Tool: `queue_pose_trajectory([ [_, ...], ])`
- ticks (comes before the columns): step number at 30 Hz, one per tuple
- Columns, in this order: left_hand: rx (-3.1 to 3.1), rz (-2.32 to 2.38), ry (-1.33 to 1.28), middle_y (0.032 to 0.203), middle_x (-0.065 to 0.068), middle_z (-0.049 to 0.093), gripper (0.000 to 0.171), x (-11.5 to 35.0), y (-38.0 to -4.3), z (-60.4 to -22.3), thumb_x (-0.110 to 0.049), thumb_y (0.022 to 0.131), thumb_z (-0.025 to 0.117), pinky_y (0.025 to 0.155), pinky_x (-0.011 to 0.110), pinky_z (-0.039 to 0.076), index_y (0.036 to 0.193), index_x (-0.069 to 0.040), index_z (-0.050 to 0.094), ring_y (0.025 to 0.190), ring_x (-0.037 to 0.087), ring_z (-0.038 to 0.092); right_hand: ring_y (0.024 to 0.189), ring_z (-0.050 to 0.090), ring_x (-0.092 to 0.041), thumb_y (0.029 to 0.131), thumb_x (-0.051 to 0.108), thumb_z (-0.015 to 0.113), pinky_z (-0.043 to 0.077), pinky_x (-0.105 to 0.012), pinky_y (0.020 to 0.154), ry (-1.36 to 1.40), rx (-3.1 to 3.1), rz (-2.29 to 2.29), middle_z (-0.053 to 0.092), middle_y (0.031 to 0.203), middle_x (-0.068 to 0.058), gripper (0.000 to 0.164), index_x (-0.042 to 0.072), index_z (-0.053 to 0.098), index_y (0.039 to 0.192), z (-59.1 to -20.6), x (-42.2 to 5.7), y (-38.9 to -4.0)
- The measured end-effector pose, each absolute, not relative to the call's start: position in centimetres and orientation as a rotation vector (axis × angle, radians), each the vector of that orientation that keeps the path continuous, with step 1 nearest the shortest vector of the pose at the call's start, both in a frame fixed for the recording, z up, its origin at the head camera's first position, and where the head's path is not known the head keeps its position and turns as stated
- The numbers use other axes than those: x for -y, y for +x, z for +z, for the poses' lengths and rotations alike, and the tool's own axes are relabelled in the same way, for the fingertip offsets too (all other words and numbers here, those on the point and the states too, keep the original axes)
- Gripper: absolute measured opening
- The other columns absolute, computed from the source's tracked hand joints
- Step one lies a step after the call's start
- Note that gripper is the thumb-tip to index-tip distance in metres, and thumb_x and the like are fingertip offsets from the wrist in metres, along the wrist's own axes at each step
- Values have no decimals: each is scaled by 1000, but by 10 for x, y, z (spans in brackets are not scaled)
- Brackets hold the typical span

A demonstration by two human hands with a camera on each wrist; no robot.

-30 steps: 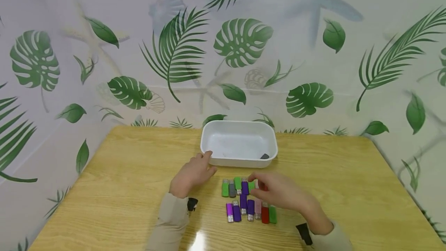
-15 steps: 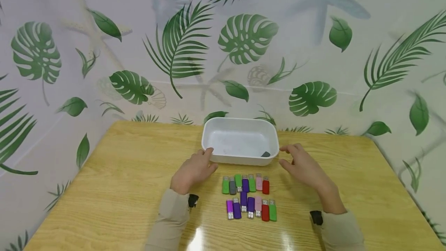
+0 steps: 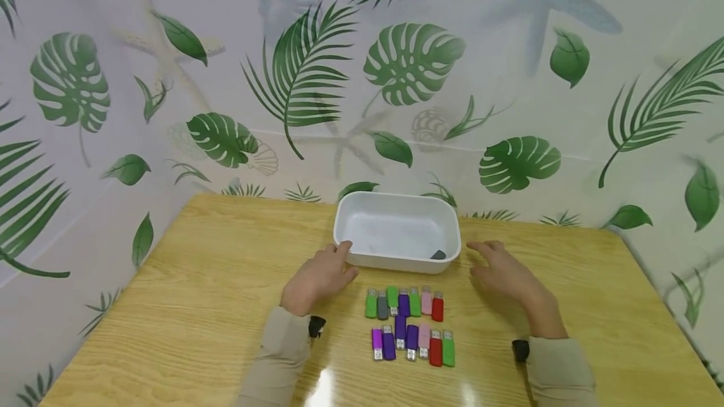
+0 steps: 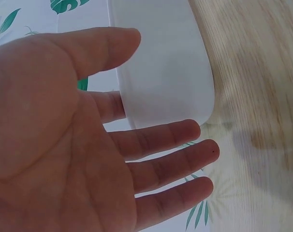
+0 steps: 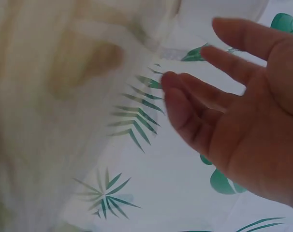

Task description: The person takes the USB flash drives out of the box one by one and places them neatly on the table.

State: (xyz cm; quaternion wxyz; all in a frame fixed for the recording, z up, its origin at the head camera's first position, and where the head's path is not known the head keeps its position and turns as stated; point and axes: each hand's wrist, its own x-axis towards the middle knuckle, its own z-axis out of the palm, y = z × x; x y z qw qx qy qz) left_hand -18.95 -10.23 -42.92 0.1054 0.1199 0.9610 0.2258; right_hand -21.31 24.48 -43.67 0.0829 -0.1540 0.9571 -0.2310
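Observation:
A white plastic tub (image 3: 396, 262) stands toward the back of the table, with a small dark grey object (image 3: 438, 255) in its front right corner. My left hand (image 3: 319, 278) is at the tub's front left corner, its index fingertip at the rim and the other fingers loosely straight in the left wrist view. Just right of the tub, my right hand (image 3: 506, 275) is held with relaxed fingers and nothing in them. In front of the tub lie two uneven rows of USB sticks, among them a grey stick (image 3: 383, 305), a red stick (image 3: 438, 307) and a magenta stick (image 3: 377, 341).
The wooden table (image 3: 226, 256) reaches out on both sides of the tub. Behind it hangs a leaf-patterned cloth (image 3: 430, 143). Light glares off the tabletop near the front. Black straps (image 3: 521, 350) show at both wrists.
My right hand has moved from over the far row of USB sticks back and right to beside the tub, uncovering the pink and red sticks. My left hand stays at the tub's corner.

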Motion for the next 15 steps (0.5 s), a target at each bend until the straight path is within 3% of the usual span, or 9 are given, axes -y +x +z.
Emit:
queue_pose_trajectory([
  [9,-2838,653,340,143,26,46,57,102,-191,-426,-30,102,53,97,53,48,151,-7,35,124,41,53,119,50,-51,93,11,58,43,-64,97,-524,-2762,-577,47,132,-36,39,-1,61,130,-441,-248,-215],
  [15,-2822,657,340,144,26,45,58,102,-189,-427,-30,102,54,99,54,46,151,-7,35,127,43,51,116,53,-47,93,10,59,44,-62,97,-490,-2744,-592,51,127,-32,35,-3,62,125,-444,-247,-212],
])
